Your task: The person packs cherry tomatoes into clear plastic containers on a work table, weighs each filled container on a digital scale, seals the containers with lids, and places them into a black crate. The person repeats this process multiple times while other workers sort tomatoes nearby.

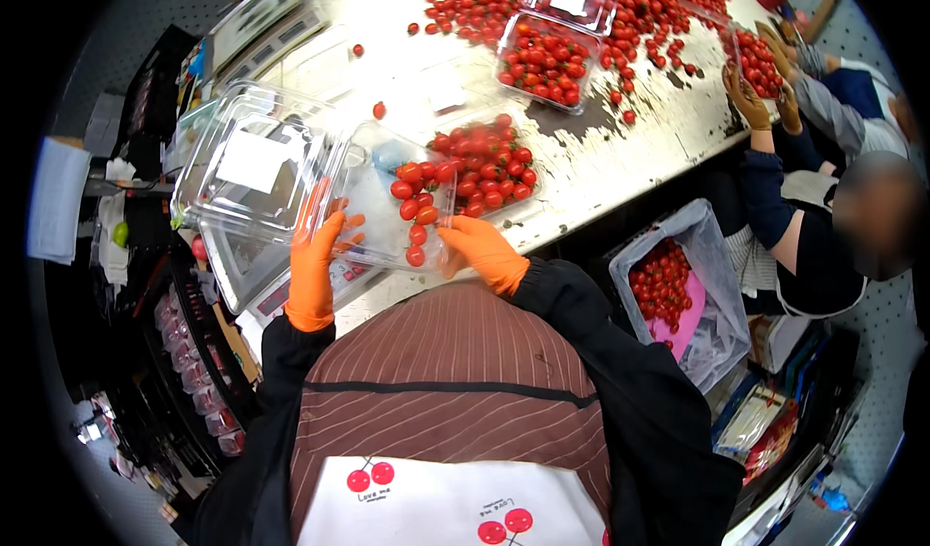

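An open clear plastic clamshell box (373, 231) is held between my two orange-gloved hands in front of my apron. My left hand (315, 273) is closed on its side by the hinge, with the fingers partly behind the plastic. My right hand (487, 253) grips the right edge of the base. Several cherry tomatoes (423, 189) lie toward the right side of the base. The lid (254, 163), with a white label, spreads out to the left. Just beyond my right hand, a clear container of cherry tomatoes (494, 168) rests on the table.
Loose tomatoes (668, 3) are heaped at the table's far side. A filled clamshell (547, 62) stands before them. A scale (276, 37) sits far left. Right of me is a lined crate (647, 224) holding tomatoes. At the right, a person's gloved hands (748, 100) hold another tomato box.
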